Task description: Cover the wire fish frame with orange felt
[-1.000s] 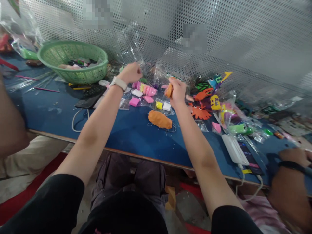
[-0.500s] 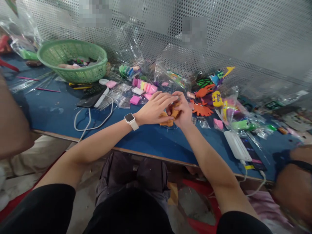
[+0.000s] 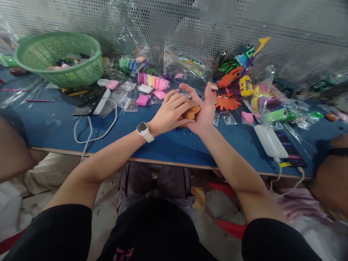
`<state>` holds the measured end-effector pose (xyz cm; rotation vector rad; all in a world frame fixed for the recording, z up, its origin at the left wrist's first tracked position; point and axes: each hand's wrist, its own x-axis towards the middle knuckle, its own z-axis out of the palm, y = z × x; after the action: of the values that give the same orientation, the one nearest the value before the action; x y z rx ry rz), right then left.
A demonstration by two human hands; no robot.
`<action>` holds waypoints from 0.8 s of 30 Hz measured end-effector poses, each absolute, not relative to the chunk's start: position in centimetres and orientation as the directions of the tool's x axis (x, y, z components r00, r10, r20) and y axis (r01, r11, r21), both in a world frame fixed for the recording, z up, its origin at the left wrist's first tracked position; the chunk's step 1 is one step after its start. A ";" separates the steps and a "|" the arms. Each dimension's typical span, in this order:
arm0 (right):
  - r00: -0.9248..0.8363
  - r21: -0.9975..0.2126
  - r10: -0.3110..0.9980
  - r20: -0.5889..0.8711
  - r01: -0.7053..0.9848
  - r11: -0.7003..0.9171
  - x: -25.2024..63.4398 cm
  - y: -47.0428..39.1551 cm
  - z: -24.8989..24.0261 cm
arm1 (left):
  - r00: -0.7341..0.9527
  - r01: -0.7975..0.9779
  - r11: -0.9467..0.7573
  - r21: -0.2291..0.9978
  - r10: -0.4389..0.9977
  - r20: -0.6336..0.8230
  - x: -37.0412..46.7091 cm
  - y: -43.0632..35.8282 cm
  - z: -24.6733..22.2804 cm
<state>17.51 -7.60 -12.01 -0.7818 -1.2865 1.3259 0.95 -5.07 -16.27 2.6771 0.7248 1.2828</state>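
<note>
Over a blue table, hands partly open; orange lump held between them

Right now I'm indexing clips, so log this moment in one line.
left hand: over orange lump | right hand: open, against lump | nearby: orange crab figure

Orange lump here looks like soft clay, kinda uneven and creased on the bit that shows. It's sandwiched between the left hand and the palm of the right hand. Fingers cover a good chunk, so can't tell its full shape. An orange-brown sliver peeks out just below, mostly hidden.
</note>
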 end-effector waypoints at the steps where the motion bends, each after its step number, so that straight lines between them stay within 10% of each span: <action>1: -0.205 -0.961 0.947 0.247 -0.181 0.211 17.5 -7.2 -12.3 | 0.519 0.374 -0.882 0.288 0.456 0.723 1.0 -4.9 -16.2; 7: -0.309 -0.890 0.860 0.407 0.077 0.449 18.8 -5.3 -14.5 | 0.290 0.232 -0.850 0.472 0.524 0.801 -0.2 -3.2 -15.9; 13: -0.403 -0.566 0.710 0.577 0.430 0.704 21.5 -4.2 -15.0 | 0.230 0.106 -0.757 0.644 0.649 0.725 -0.7 -1.0 -17.3; 24: -0.232 -0.474 0.684 0.692 0.569 0.672 21.4 -3.7 -15.7 | 0.302 0.127 -0.762 0.635 0.640 0.707 -0.3 -2.1 -17.6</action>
<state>21.41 -3.66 -15.67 -0.9792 -1.9149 0.1486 -0.31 -2.09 -17.55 2.1095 0.6815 1.4676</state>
